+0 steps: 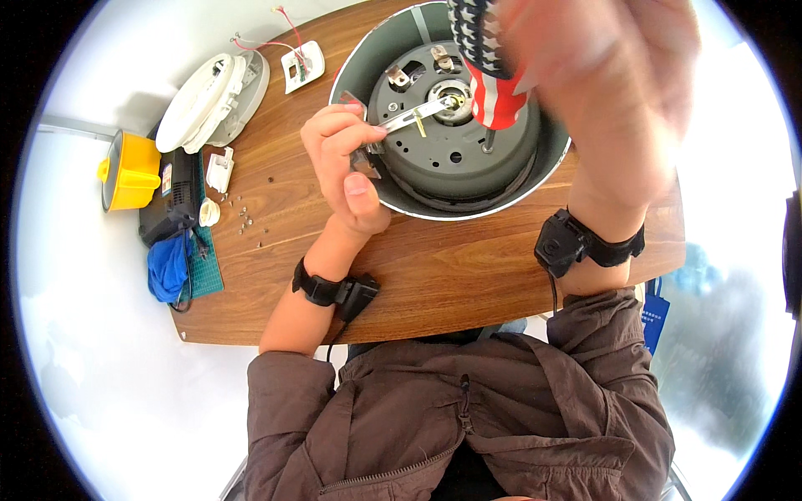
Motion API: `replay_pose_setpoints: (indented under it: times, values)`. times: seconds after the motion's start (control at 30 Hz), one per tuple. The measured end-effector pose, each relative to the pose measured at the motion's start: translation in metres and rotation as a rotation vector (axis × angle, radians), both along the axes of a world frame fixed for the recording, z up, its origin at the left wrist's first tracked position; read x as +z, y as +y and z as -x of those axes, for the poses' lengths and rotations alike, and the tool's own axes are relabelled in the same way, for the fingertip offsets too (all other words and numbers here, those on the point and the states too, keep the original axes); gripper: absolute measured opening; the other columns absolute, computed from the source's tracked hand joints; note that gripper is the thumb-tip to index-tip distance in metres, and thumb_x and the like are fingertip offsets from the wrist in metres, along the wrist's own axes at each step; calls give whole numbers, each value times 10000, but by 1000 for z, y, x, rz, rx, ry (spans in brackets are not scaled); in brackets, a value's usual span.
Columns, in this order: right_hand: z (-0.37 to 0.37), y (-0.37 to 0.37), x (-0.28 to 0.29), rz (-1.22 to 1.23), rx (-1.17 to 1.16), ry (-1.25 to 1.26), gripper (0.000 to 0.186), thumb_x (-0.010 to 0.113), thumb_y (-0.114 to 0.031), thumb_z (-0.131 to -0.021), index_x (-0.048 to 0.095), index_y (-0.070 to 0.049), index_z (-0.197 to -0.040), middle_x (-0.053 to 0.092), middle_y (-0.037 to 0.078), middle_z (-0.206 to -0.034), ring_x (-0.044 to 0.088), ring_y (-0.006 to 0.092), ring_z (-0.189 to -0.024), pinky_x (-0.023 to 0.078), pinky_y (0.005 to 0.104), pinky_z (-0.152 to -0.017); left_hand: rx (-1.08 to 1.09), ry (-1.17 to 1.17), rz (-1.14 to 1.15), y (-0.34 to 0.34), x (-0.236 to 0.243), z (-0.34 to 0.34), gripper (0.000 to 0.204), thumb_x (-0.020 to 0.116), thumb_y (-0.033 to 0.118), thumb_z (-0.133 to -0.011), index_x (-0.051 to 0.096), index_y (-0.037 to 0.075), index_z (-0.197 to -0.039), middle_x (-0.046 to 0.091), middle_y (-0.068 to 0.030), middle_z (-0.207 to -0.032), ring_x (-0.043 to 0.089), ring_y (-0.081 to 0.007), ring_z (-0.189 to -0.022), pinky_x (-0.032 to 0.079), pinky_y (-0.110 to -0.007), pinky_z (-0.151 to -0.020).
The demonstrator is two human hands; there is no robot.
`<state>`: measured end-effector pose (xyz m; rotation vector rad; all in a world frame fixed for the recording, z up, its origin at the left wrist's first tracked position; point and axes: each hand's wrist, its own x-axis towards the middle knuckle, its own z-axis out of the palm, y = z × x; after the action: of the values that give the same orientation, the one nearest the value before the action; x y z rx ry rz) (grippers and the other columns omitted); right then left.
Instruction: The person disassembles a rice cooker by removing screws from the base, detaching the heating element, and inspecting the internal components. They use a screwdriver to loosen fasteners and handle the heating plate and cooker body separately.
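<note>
Red-striped screwdriver (498,94), right hand (597,58) clasping it, left hand (344,159) curled, hold unclear

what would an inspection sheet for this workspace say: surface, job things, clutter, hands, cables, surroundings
Surface: brown wooden table, grain showing
Job's things: round grey pot; metal strip reaching toward its middle; screwdriver pointing down into it
Clutter: white covers, yellow tub, black box, blue cloth, small loose bits, all toward the left
Hands: left hand at the pot's edge, fingers by the strip, grip unclear; right hand, blurred, around the screwdriver's handle
Cables: red wires at a small white panel; black wire below the right wrist strap
Surroundings: blue bag past the table's edge, at right
</note>
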<state>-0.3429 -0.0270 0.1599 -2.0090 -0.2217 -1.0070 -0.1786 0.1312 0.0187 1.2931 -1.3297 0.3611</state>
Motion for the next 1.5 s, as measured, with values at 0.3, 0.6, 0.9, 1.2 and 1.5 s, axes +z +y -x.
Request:
replay_pose_setpoints:
  times: [0.3,0.6,0.9,1.2,1.5]
  values:
    - [2,6,-1,62,-33,49,400,476,-119,-964,548,-93,-1357,590,109,-1008,565,139,-727,497,277,-683,30,-169,-39,3,43,8,272,611,187,-879,691,38,-1091,591,-150,-1106,547,-317,-1080,402,-433,-982]
    - [8,-5,5,109,-27,73,413,478,-101,-956,544,-85,-1363,591,111,-1006,565,139,-729,497,279,-688,-61,-428,-522,-10,122,46,267,774,104,-808,704,144,-1063,591,-8,-1041,558,-228,-993,358,-390,-899]
    - [29,-21,12,111,-56,83,426,480,-83,-948,539,-76,-1370,593,113,-1003,565,140,-731,498,280,-693,-244,-432,-822,-48,140,52,282,803,129,-805,702,32,-1051,635,-84,-1011,615,-271,-961,482,-384,-830]
    - [49,-37,12,105,-77,77,440,482,-65,-939,534,-67,-1376,594,115,-1000,565,140,-734,498,281,-698,-299,-480,-872,-63,135,56,167,752,81,-831,711,3,-973,647,-130,-940,630,-276,-848,510,-387,-765]
    - [63,-38,9,118,-101,88,454,484,-47,-931,529,-58,-1383,595,117,-997,565,140,-736,498,282,-703,-279,-459,-876,-65,134,62,139,695,146,-882,682,9,-902,623,-133,-857,623,-334,-898,469,-444,-818]
